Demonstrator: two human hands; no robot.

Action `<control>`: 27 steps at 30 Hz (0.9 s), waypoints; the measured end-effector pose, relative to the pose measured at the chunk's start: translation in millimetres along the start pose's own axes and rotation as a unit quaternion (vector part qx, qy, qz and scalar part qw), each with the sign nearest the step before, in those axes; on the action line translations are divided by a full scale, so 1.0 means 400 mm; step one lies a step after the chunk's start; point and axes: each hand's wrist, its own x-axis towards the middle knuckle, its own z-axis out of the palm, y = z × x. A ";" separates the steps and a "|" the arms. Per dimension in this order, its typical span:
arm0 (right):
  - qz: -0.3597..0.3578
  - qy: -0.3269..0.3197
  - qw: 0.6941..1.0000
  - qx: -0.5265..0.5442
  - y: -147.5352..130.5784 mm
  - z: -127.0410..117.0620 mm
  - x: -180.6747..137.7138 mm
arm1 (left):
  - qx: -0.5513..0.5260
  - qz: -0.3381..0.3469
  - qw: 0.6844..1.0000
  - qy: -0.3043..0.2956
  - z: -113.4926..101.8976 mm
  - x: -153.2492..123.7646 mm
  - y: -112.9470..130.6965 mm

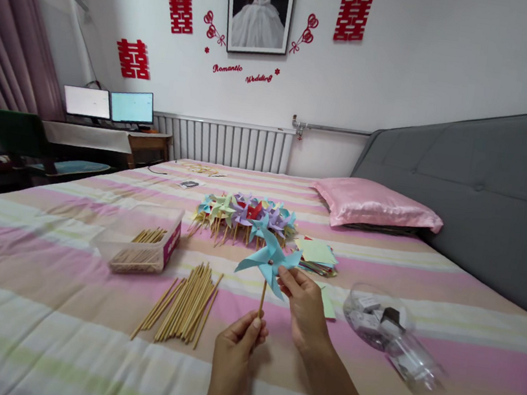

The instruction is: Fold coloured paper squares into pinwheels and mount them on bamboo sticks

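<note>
A light blue paper pinwheel [268,258] stands upright on a thin wooden stick [262,299] in front of me. My left hand [237,344] is closed round the lower part of that stick, thumb on top. The fingers of my right hand [302,301] pinch the right-hand blade of the pinwheel near its centre. Just left of my hands, a pile of loose wooden sticks [186,308] lies on the bed. Behind the pinwheel, a crowd of finished-looking pinwheels [244,211] in purple, green, blue and red rests together.
An open clear plastic box [137,258] holding sticks sits at left. Right of the pinwheels lies a stack of coloured paper squares [318,254]. A round clear tub [369,317] and a clear plastic jar [417,363] are at right. A pink pillow [380,204] lies by the grey headboard [479,195].
</note>
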 end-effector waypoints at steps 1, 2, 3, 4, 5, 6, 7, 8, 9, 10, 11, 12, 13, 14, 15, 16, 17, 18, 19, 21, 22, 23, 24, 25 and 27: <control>-0.003 0.002 1.000 -0.002 0.002 -0.002 0.002 | 0.002 0.001 1.000 0.000 0.000 0.000 0.000; -0.006 0.005 1.000 -0.003 0.005 -0.004 0.005 | 0.004 0.002 1.000 0.000 0.001 -0.001 0.000; -0.006 0.007 1.000 -0.005 0.007 -0.006 0.007 | 0.005 0.003 1.000 -0.001 0.001 -0.002 -0.001; -0.006 0.008 1.000 -0.007 0.010 -0.008 0.009 | 0.006 0.003 1.000 -0.001 0.001 -0.002 -0.001; -0.006 0.008 1.000 -0.009 0.012 -0.010 0.011 | 0.007 0.004 1.000 -0.001 0.001 -0.002 -0.001; -0.005 0.008 1.000 -0.010 0.013 -0.012 0.013 | 0.007 0.003 1.000 -0.003 0.001 -0.003 0.000; -0.005 0.007 1.000 -0.011 0.014 -0.013 0.015 | 0.008 0.003 1.000 -0.005 0.001 -0.003 0.000; -0.005 0.005 1.000 -0.012 0.014 -0.014 0.016 | 0.010 0.003 1.000 -0.006 0.001 -0.003 0.000; -0.004 0.003 1.000 -0.011 0.014 -0.015 0.017 | 0.011 0.003 1.000 -0.008 0.001 -0.003 0.000; -0.003 0.002 1.000 -0.010 0.014 -0.016 0.017 | 0.013 0.003 1.000 -0.009 0.001 -0.003 0.000; -0.001 0.001 1.000 -0.009 0.014 -0.016 0.018 | 0.013 0.003 1.000 -0.009 0.001 -0.003 0.000; 0.001 0.000 1.000 -0.007 0.013 -0.016 0.018 | 0.013 0.002 1.000 -0.009 0.002 -0.003 -0.001; 0.003 -0.001 1.000 -0.004 0.012 -0.015 0.018 | 0.011 0.001 1.000 -0.008 0.002 -0.004 -0.001; 0.006 -0.003 1.000 -0.001 0.012 -0.014 0.017 | 0.008 0.000 1.000 -0.007 0.002 -0.004 -0.002; 0.007 -0.008 1.000 0.002 0.011 -0.013 0.016 | 0.004 -0.002 1.000 -0.005 0.001 -0.004 -0.002; 0.008 -0.015 1.000 0.002 0.010 -0.011 0.014 | -0.003 -0.004 1.000 -0.002 0.001 -0.003 -0.002; 0.007 -0.022 1.000 -0.002 0.008 -0.010 0.012 | -0.013 -0.005 1.000 0.002 -0.001 -0.003 -0.002; 0.005 -0.027 1.000 -0.011 0.006 -0.008 0.010 | -0.024 -0.006 1.000 0.007 -0.002 -0.002 -0.001; 0.003 -0.031 0.999 -0.025 0.004 -0.007 0.008 | -0.037 -0.006 0.999 0.013 -0.004 0.000 0.001; 0.003 -0.037 0.998 -0.059 -0.001 -0.005 0.003 | -0.060 -0.004 0.998 0.030 -0.007 0.002 0.006; 0.006 -0.045 0.996 -0.074 -0.002 -0.004 0.000 | -0.069 -0.003 0.997 0.039 -0.008 0.003 0.009; 0.009 -0.060 0.995 -0.085 -0.001 -0.004 -0.002 | -0.076 0.000 0.996 0.048 -0.009 0.005 0.012; 0.014 -0.085 0.992 -0.095 0.002 -0.003 -0.005 | -0.083 0.004 0.995 0.055 -0.010 0.006 0.015; 0.022 -0.116 0.987 -0.106 0.007 -0.003 -0.008 | -0.089 0.007 0.994 0.062 -0.011 0.007 0.017; 0.036 -0.180 0.974 -0.133 0.024 0.001 -0.014 | -0.100 0.012 0.993 0.069 -0.011 0.008 0.020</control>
